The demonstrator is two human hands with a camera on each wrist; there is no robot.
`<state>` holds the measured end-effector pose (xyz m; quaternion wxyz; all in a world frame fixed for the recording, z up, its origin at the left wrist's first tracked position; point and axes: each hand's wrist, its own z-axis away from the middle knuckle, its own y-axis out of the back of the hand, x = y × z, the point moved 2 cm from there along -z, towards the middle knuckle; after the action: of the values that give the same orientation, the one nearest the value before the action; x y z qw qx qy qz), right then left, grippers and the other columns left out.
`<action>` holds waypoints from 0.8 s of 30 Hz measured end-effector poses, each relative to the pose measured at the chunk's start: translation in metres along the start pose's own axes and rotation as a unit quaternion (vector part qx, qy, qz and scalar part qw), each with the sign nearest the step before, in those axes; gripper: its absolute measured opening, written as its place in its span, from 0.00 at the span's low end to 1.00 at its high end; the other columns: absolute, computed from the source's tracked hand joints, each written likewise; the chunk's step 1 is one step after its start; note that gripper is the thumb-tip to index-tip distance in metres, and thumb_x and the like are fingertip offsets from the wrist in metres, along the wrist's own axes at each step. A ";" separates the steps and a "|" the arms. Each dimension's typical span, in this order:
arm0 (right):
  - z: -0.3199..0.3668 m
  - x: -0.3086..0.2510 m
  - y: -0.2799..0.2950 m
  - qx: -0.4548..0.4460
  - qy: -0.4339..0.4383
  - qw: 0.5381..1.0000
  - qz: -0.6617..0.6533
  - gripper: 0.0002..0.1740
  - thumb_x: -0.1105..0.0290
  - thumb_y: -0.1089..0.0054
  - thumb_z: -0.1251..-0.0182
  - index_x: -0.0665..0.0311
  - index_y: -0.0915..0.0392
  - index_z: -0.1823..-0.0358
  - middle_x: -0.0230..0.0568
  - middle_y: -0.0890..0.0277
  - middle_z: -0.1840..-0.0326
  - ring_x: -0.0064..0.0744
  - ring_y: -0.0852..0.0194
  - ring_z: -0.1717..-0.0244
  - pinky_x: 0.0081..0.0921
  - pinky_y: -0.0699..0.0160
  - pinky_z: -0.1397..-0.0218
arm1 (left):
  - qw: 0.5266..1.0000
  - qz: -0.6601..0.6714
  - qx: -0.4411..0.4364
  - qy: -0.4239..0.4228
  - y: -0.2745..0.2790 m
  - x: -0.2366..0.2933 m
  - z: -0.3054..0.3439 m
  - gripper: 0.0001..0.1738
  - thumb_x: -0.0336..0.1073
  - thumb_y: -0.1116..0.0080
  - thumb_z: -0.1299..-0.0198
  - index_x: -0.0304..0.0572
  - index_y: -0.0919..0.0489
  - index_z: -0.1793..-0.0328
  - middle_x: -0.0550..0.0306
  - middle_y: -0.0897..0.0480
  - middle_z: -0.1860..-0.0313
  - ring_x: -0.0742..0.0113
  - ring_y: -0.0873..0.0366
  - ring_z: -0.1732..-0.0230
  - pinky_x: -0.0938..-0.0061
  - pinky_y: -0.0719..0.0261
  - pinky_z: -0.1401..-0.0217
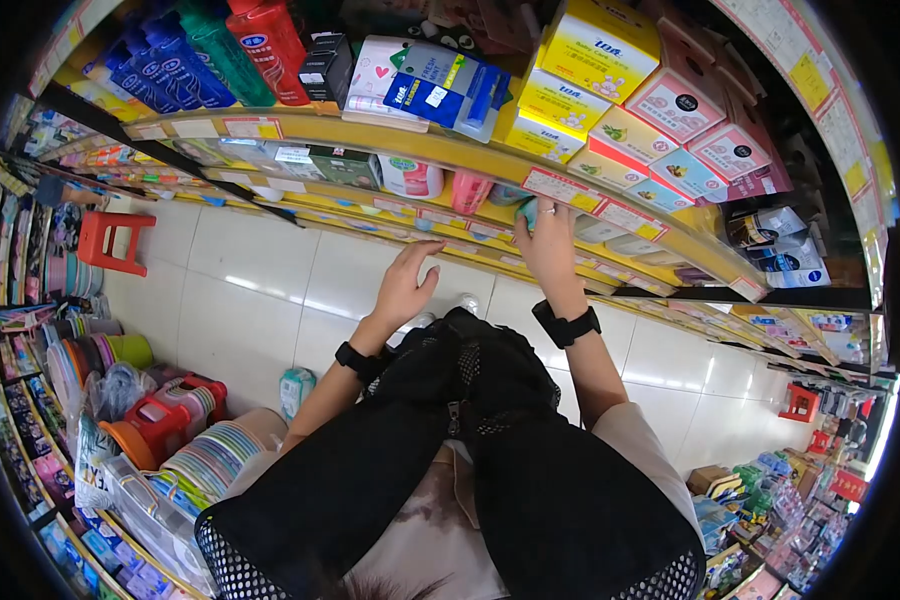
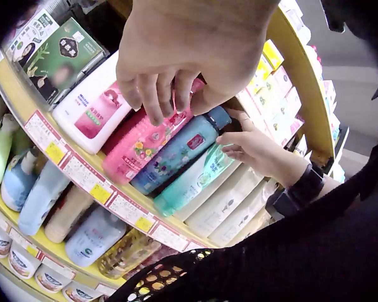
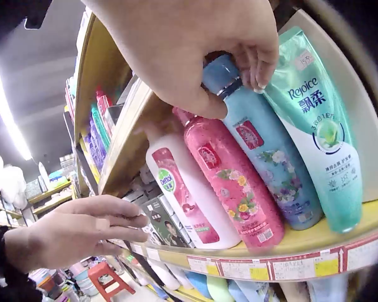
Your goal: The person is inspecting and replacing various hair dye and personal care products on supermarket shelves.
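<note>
In the right wrist view, a blue bottle (image 3: 277,160) printed with flowers stands on the shelf, leaning slightly. My right hand (image 1: 550,245) has its thumb on one side of the bottle's cap and neck and its fingers curled on the other. Directly beside it are a green and white Rejoice tube (image 3: 324,135) and a pink flowered bottle (image 3: 233,182). A white and red Dettol pump bottle (image 3: 186,192) stands beyond the pink one. My left hand (image 1: 408,287) hovers in front of the shelf edge, fingers loosely extended, holding nothing.
A yellow shelf edge (image 3: 290,242) with price labels runs below the bottles. The upper shelf carries yellow boxes (image 1: 600,45) and red and blue bottles. A red stool (image 1: 117,240) stands on the tiled floor, and stacked basins (image 1: 215,460) lie behind at the left.
</note>
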<state>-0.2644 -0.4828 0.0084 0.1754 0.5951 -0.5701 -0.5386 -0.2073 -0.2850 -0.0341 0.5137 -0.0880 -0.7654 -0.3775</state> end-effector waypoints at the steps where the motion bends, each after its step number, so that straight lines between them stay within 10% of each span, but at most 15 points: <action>1: 0.002 -0.002 0.002 -0.012 -0.021 1.000 0.012 0.27 0.74 0.47 0.52 0.65 0.42 0.47 0.61 0.41 0.53 0.61 0.42 0.57 0.46 0.39 0.55 | 1.000 0.001 -0.001 -0.001 -0.001 0.000 0.000 0.18 0.26 0.51 0.54 0.38 0.31 0.52 0.48 0.28 0.54 0.51 0.32 0.52 0.67 0.34 0.49; 24: 0.052 0.012 0.001 0.050 0.051 0.993 -0.094 0.36 0.79 0.46 0.56 0.52 0.45 0.41 0.54 0.50 0.38 0.53 0.35 0.55 0.37 0.30 0.56 | 0.986 -0.076 -0.067 -0.136 -0.059 0.057 -0.093 0.35 0.30 0.40 0.62 0.39 0.40 0.44 0.40 0.32 0.51 0.44 0.34 0.50 0.62 0.33 0.52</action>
<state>-0.3113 -0.4725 -0.0152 0.1224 0.6809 -0.5283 -0.4922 -0.1968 -0.4026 0.0033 0.3675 -0.1141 -0.8058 -0.4502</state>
